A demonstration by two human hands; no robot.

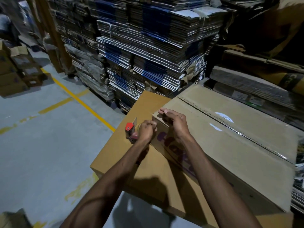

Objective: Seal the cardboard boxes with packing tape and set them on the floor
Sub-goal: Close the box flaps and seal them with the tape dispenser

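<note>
A closed cardboard box (227,145) with purple lettering on its side lies on a larger flat brown cardboard surface (131,162). Shiny clear tape runs along its top seam. My left hand (147,131) grips a red tape dispenser (130,130) at the box's near left corner. My right hand (174,121) rests on that corner with its fingers curled over the top edge, pressing down there.
Tall stacks of flattened cartons (139,51) rise behind the box. More flat cardboard (256,92) lies to the right. A grey concrete floor (41,145) with yellow lines spreads left, with boxes (14,74) at the far left.
</note>
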